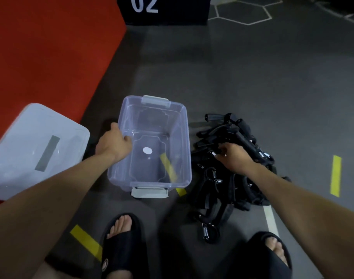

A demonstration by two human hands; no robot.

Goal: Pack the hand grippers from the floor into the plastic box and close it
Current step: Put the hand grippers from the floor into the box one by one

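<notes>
A clear plastic box (184,137) with grey end latches stands open on the dark floor, with nothing inside but a white sticker on its bottom. My left hand (113,142) grips the box's left rim, thumb inside the wall. To the right of the box lies a pile of several black hand grippers (228,178) with metal springs. My right hand (234,156) is on top of that pile, its fingers curled round a black gripper handle. The box's translucent lid (31,150) lies on the floor at the far left.
A red mat (41,53) covers the floor at the upper left, and a black block marked 02 (164,9) stands at the top. Yellow tape strips (335,175) mark the floor. My feet in black slides (121,244) are at the bottom.
</notes>
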